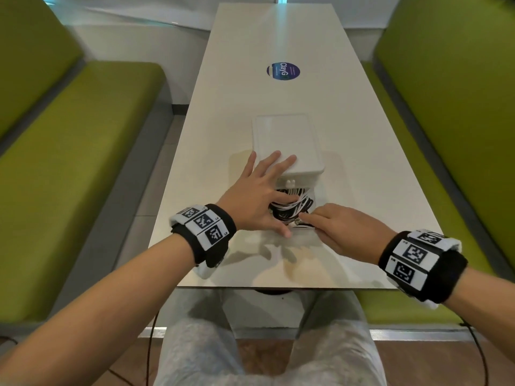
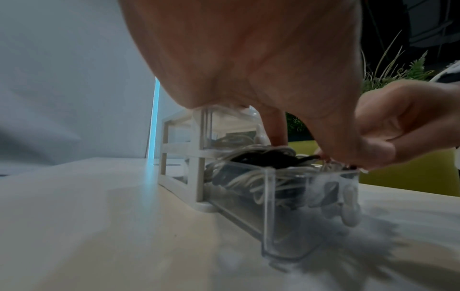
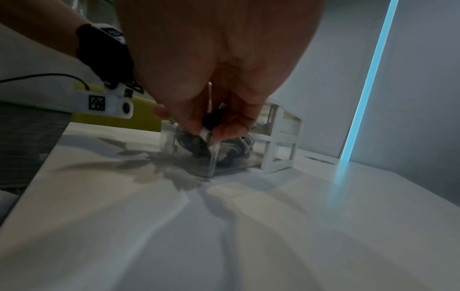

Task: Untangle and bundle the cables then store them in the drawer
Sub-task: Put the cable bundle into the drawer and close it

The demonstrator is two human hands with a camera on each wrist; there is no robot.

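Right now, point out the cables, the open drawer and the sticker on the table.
cables (image 1: 289,208), head view, middle of the tangle.
drawer (image 2: 270,206), left wrist view, clear front corner.
sticker (image 1: 283,71), head view, its centre.

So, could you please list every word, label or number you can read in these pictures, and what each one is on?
"ClayG": on the round blue sticker on the table; its smaller print is too blurred to read.
Square coded markers, no words: on the left wristband and right wristband; tiny characters beside them are too small to read.
Drawer unit: no text visible.
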